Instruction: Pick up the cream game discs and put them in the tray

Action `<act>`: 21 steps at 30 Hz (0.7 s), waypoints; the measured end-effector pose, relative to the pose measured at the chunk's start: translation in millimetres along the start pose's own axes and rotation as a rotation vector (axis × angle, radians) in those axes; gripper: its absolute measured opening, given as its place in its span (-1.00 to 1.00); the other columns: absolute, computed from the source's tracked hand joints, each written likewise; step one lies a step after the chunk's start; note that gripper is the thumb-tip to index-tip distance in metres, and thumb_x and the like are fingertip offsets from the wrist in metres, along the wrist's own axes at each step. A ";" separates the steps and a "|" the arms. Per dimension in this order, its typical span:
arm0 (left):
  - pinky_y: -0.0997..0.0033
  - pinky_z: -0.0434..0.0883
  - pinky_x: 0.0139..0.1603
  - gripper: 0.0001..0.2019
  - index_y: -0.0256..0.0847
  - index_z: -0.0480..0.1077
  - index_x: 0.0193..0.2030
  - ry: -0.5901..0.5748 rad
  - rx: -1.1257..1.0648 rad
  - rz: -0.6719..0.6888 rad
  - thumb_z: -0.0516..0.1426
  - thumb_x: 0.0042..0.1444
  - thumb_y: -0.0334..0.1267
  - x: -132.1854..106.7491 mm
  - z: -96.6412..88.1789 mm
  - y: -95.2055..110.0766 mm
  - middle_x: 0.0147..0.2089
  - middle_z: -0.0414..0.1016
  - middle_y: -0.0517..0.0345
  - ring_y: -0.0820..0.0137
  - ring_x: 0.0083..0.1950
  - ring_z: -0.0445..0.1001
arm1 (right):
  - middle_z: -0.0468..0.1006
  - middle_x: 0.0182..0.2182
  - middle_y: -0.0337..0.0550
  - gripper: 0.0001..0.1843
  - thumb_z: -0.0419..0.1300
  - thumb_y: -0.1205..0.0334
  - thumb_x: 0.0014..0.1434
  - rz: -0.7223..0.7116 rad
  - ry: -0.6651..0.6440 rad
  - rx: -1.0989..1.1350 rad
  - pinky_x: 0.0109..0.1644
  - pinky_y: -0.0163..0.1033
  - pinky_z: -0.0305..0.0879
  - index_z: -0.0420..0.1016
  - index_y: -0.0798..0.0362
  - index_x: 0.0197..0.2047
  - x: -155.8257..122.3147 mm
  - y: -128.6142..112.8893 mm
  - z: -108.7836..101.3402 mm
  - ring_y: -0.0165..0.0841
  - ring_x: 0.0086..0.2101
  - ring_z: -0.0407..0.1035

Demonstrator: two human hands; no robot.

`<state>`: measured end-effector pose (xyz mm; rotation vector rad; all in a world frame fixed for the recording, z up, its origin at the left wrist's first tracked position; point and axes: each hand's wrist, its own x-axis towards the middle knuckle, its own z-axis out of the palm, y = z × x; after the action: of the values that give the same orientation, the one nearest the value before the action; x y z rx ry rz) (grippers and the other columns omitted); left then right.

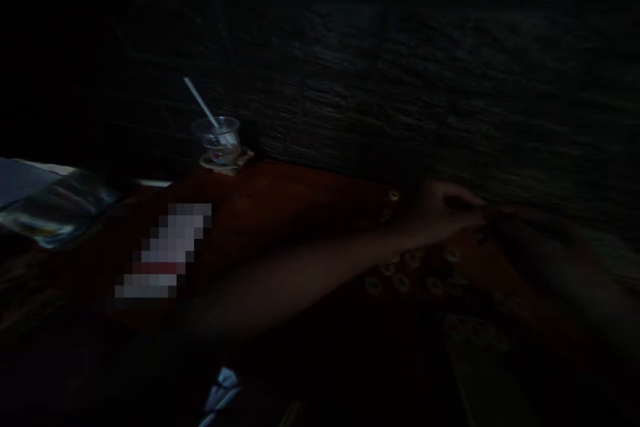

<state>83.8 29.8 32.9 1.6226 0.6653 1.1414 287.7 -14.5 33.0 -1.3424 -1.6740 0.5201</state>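
Observation:
The view is very dark and blurred. My left hand (450,210) reaches across the table to the right, thumb and fingers closed in a pinch. Its fingertips meet those of my right hand (515,223), which is in deep shadow and also looks pinched. Whatever lies between the fingertips is too dark to make out. Below my hands, several small pale ring-shaped pieces (401,282) are scattered on the brown table (295,193). One more ring-shaped piece (393,195) lies beyond my left wrist.
A clear plastic cup (223,140) with a white straw (201,101) stands on a crumpled pale piece by the brick wall (340,100). A pixelated pale oblong (170,247) lies at left. Shiny clear plastic packaging (63,207) is farther left. A crumpled whitish piece (223,387) shows in front.

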 end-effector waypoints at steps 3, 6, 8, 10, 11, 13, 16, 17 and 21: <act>0.30 0.58 -0.11 -0.89 -0.30 0.64 -0.21 0.061 -0.082 -0.053 0.36 0.11 -0.34 -11.3 3.6 8.7 -0.23 0.70 -0.03 0.32 -0.23 0.66 | 0.69 -0.37 -0.04 -0.64 0.44 -0.13 0.11 0.091 -0.040 0.290 -0.28 -0.22 0.43 0.69 0.03 -0.38 1.7 -26.2 15.2 -0.29 -0.40 0.53; 0.29 0.59 -0.14 -0.86 -0.28 0.64 -0.18 0.128 -0.147 -0.162 0.34 0.12 -0.30 -31.1 8.4 21.8 -0.21 0.71 -0.01 0.31 -0.24 0.68 | 0.69 -0.41 -0.09 -0.67 0.47 -0.07 0.06 0.065 -0.115 0.368 -0.27 -0.26 0.41 0.72 0.05 -0.35 -8.5 -33.6 18.2 -0.35 -0.43 0.50; 0.30 0.59 -0.19 -0.85 -0.26 0.65 -0.15 0.142 -0.147 -0.211 0.34 0.13 -0.30 -45.5 12.2 31.4 -0.22 0.72 0.00 0.30 -0.25 0.69 | 0.70 -0.40 -0.11 -0.71 0.45 -0.02 0.10 0.079 -0.142 0.421 -0.25 -0.26 0.42 0.75 0.04 -0.27 -18.2 -31.3 16.6 -0.35 -0.42 0.51; 0.30 0.59 -0.23 -0.81 -0.21 0.66 -0.12 0.147 -0.105 -0.231 0.36 0.11 -0.29 -57.0 16.7 39.4 -0.24 0.72 0.01 0.26 -0.22 0.69 | 0.69 -0.44 -0.13 -0.73 0.44 0.01 0.10 0.079 -0.144 0.483 -0.24 -0.24 0.43 0.76 0.04 -0.27 -26.3 -27.1 14.9 -0.35 -0.42 0.51; 0.30 0.59 -0.25 -0.80 -0.20 0.66 -0.12 0.147 -0.094 -0.235 0.37 0.09 -0.28 -61.0 19.2 41.9 -0.25 0.72 0.01 0.24 -0.21 0.70 | 0.69 -0.45 -0.13 -0.74 0.44 0.03 0.09 0.077 -0.150 0.501 -0.24 -0.24 0.43 0.76 0.04 -0.27 -29.2 -24.9 14.3 -0.35 -0.43 0.51; 0.29 0.59 -0.23 -0.78 -0.18 0.67 -0.11 0.156 -0.083 -0.241 0.39 0.07 -0.28 -65.3 24.7 42.9 -0.27 0.72 0.02 0.23 -0.21 0.70 | 0.69 -0.45 -0.14 -0.76 0.44 0.04 0.08 0.070 -0.149 0.532 -0.26 -0.25 0.43 0.77 0.03 -0.26 -32.6 -20.7 13.7 -0.36 -0.43 0.51; 0.26 0.62 -0.14 -0.76 -0.21 0.66 -0.14 0.176 -0.110 -0.223 0.42 0.02 -0.27 -65.0 31.6 34.5 -0.25 0.72 0.03 0.27 -0.24 0.70 | 0.71 -0.42 -0.15 -0.74 0.47 0.03 0.03 0.073 -0.153 0.588 -0.25 -0.23 0.46 0.77 0.00 -0.25 -33.2 -13.8 14.4 -0.35 -0.41 0.53; 0.25 0.63 -0.11 -0.75 -0.22 0.65 -0.16 0.181 -0.124 -0.206 0.43 -0.01 -0.26 -64.2 33.2 29.9 -0.24 0.73 0.03 0.28 -0.24 0.70 | 0.72 -0.40 -0.15 -0.72 0.49 0.02 0.00 0.081 -0.158 0.611 -0.24 -0.23 0.47 0.77 -0.01 -0.25 -32.7 -10.8 15.4 -0.34 -0.40 0.54; 0.20 0.64 -0.09 -0.68 -0.27 0.61 -0.20 0.211 -0.110 -0.110 0.47 -0.10 -0.22 -61.7 36.4 11.5 -0.22 0.72 0.01 0.27 -0.24 0.70 | 0.75 -0.33 -0.14 -0.67 0.54 0.02 -0.05 0.111 -0.175 0.672 -0.27 -0.28 0.47 0.76 0.00 -0.22 -30.0 2.1 20.6 -0.36 -0.39 0.56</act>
<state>90.9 -41.1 19.6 1.3678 0.8027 1.2569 271.7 -37.3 9.5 -0.9072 -1.3728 1.1715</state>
